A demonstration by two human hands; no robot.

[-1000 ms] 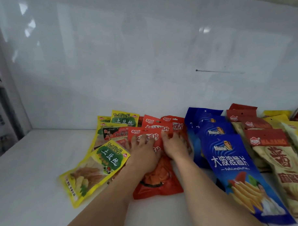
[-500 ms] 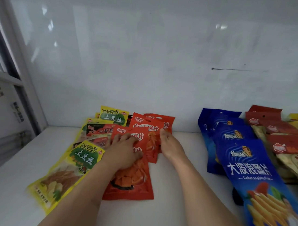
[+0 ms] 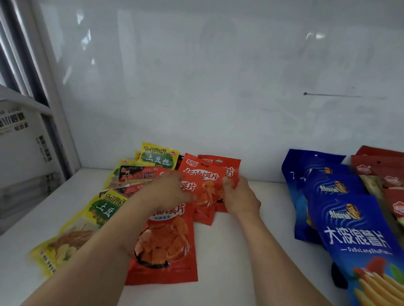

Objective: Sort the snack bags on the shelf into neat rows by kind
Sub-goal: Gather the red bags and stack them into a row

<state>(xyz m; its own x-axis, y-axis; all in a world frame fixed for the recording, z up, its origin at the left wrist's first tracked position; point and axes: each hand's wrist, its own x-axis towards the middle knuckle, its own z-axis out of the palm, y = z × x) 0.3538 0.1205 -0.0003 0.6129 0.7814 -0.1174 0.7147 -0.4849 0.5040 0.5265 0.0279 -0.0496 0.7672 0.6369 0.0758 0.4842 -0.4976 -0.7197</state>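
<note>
Red bags (image 3: 202,189) lie overlapped in a loose column mid-shelf (image 3: 238,268), running from the back wall toward you, with the front bag (image 3: 168,247) nearest. Your left hand (image 3: 165,192) rests flat on the column, fingers spread and fairly straight, pressing rather than gripping. Your right hand (image 3: 238,200) sits at the column's right edge with fingers curled at the edge of a rear bag; whether it pinches or only nudges, I cannot tell.

Just left, yellow bags (image 3: 158,159) and a darker bag (image 3: 138,174) lie jumbled, some tucked under the red ones. Blue bags (image 3: 345,217) are stacked well to the right, apart from your hands.

Risk, as I judge it: these slick packets slide on each other, so a sideways push could fan the column out or drag the tucked bags along with it. Square both edges together.
</note>
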